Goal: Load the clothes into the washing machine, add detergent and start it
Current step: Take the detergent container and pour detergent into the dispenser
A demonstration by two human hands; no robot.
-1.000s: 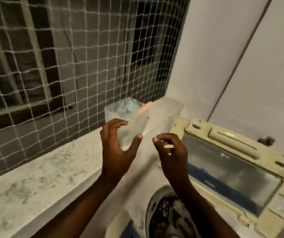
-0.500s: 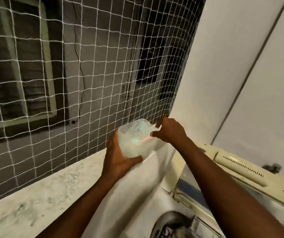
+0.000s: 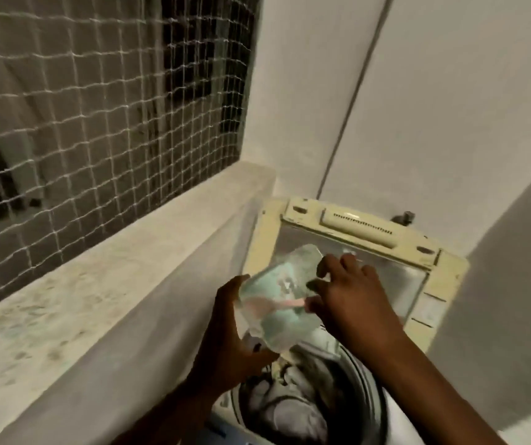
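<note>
My left hand (image 3: 225, 335) grips a clear plastic tub (image 3: 278, 298) of pale green detergent powder, tilted above the washing machine's drum. My right hand (image 3: 347, 297) reaches into the tub's mouth and pinches a pink scoop (image 3: 285, 304) that lies in the powder. Below the tub, grey and dark clothes (image 3: 293, 399) fill the open drum of the top-loading washing machine (image 3: 373, 396). The machine's yellowed lid (image 3: 370, 232) stands raised behind my hands.
A speckled stone ledge (image 3: 74, 303) runs along the left of the machine, under a window covered with white netting (image 3: 97, 107). White walls stand behind and to the right. A small tap fitting (image 3: 403, 217) sticks out of the wall behind the lid.
Both hands have brought the tub down from beside the netting to above the drum. My right hand has moved from the tub's rim into its mouth, onto the scoop. The view has dropped.
</note>
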